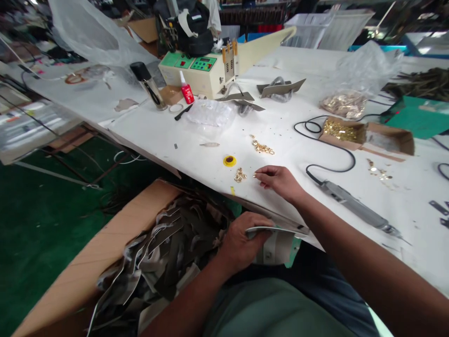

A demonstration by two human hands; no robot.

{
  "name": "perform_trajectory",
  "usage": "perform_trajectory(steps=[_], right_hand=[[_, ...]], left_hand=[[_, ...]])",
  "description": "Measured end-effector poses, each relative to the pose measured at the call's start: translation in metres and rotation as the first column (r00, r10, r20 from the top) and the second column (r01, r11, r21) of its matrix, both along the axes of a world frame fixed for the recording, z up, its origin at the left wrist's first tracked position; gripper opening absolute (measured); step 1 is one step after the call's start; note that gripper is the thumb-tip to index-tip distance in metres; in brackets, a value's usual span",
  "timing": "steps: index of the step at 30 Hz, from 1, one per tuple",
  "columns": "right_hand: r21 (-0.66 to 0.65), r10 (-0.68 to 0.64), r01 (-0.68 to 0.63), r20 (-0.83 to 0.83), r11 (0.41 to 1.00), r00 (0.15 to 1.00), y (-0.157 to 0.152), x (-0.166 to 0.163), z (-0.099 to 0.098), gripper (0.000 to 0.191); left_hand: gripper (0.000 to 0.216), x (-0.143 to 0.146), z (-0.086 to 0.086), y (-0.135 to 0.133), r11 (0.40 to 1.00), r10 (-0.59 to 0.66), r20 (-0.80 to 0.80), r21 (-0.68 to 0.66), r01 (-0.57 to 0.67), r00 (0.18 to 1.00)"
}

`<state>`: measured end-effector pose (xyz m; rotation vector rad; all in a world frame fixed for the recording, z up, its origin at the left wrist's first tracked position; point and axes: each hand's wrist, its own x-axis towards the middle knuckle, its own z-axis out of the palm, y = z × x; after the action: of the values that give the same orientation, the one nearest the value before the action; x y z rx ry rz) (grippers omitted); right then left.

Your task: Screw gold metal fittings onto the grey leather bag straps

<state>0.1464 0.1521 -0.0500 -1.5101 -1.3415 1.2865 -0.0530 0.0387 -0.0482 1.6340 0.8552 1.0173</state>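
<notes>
My left hand [242,241] is closed around a flat grey strap piece [277,231], held below the edge of the white table [196,140], over my lap. My right hand [278,180] rests on the table with its fingertips pinched on a small gold metal fitting [255,175]. A small heap of gold fittings [240,175] lies just left of that hand, and another heap [262,148] lies farther back. A yellow ring-shaped cap [229,161] sits beside them.
A cardboard box [105,252] full of grey straps [168,252] stands at my left knee. A grey corded hand tool [354,206] lies right of my right hand. Farther back are a cream machine [199,70], a red glue bottle [186,89] and boxes of gold parts [342,131].
</notes>
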Motion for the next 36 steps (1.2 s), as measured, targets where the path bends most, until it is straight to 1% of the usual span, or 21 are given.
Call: perform_trajectory(steps=[2,4,6,8,11,15,20,26,32,36], right_hand=[[-0.051,0.007,-0.019,-0.233,0.999,0.972,-0.03,0.015,0.009,0.031],[-0.08,0.056,-0.088,-0.339,0.993,0.939,-0.063,0.031,0.019,0.034],[-0.114,0.122,-0.174,-0.364,0.978,0.923,-0.093,0.045,0.031,0.032],[-0.132,0.177,-0.239,-0.364,0.962,0.914,-0.116,0.058,0.043,0.03],[-0.109,0.213,-0.261,-0.328,0.959,0.92,-0.138,0.073,0.055,0.031],[-0.066,0.235,-0.261,-0.264,0.963,0.935,-0.156,0.089,0.061,0.035],[-0.018,0.251,-0.263,-0.238,0.965,0.938,-0.173,0.104,0.057,0.031],[0.012,0.255,-0.259,-0.212,0.966,0.943,-0.187,0.112,0.054,0.029],[0.065,0.297,-0.293,-0.065,0.954,0.953,-0.197,0.118,0.066,0.027],[0.08,0.338,-0.335,-0.03,0.939,0.941,-0.199,0.118,0.07,0.023]], left_hand=[[0.012,0.0,0.001,0.002,0.994,-0.002,-0.011,0.108,0.003,1.0],[0.012,0.002,0.003,0.005,0.976,-0.004,-0.029,0.218,0.01,1.0],[0.012,0.005,0.006,0.006,0.949,-0.007,-0.057,0.315,0.024,0.998],[0.013,0.011,0.01,0.006,0.914,-0.026,-0.098,0.401,0.063,0.995],[0.015,0.023,0.017,0.002,0.856,-0.064,-0.145,0.5,0.129,0.987],[0.014,0.04,0.023,-0.008,0.815,-0.091,-0.177,0.553,0.176,0.98],[0.013,0.055,0.028,-0.02,0.792,-0.103,-0.217,0.572,0.212,0.971],[0.025,0.063,0.031,-0.029,0.764,-0.132,-0.249,0.591,0.259,0.959],[0.026,0.067,0.031,-0.037,0.758,-0.143,-0.277,0.586,0.286,0.95],[0.023,0.07,0.03,-0.04,0.766,-0.128,-0.289,0.579,0.28,0.949]])
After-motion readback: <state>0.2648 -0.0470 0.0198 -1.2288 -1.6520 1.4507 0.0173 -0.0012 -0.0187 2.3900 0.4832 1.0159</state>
